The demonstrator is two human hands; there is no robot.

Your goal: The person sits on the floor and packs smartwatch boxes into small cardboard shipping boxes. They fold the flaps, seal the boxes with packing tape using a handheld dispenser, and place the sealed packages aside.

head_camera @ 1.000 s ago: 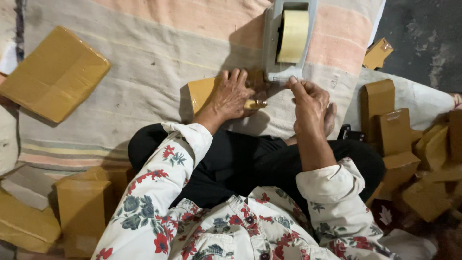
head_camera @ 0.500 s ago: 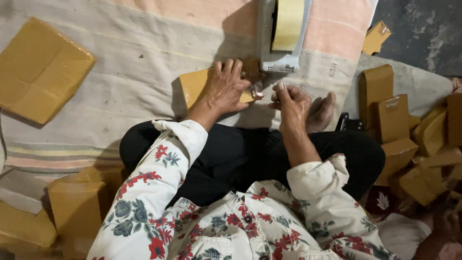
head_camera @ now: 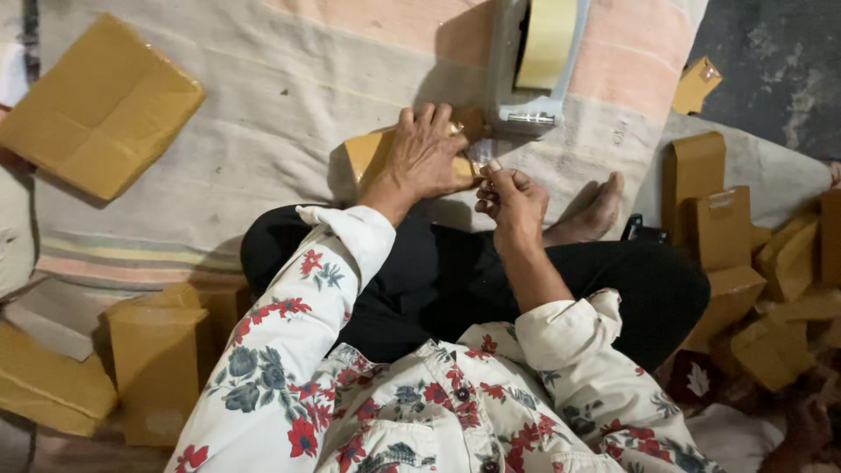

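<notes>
Hands (head_camera: 469,171) on small brown cardboard box (head_camera: 372,151), perhaps pinching clear tape.

Matt brown cardboard box (head_camera: 372,153), woven cloth mat (head_camera: 263,105)

— How much of the small brown box (head_camera: 372,151) shows?
— Little; the left hand (head_camera: 427,159) covers most of it.
— And the tape dispenser (head_camera: 534,61)?
— Its top is cut off by the upper edge. What the right hand (head_camera: 511,198) pinches is too small to tell.
</notes>
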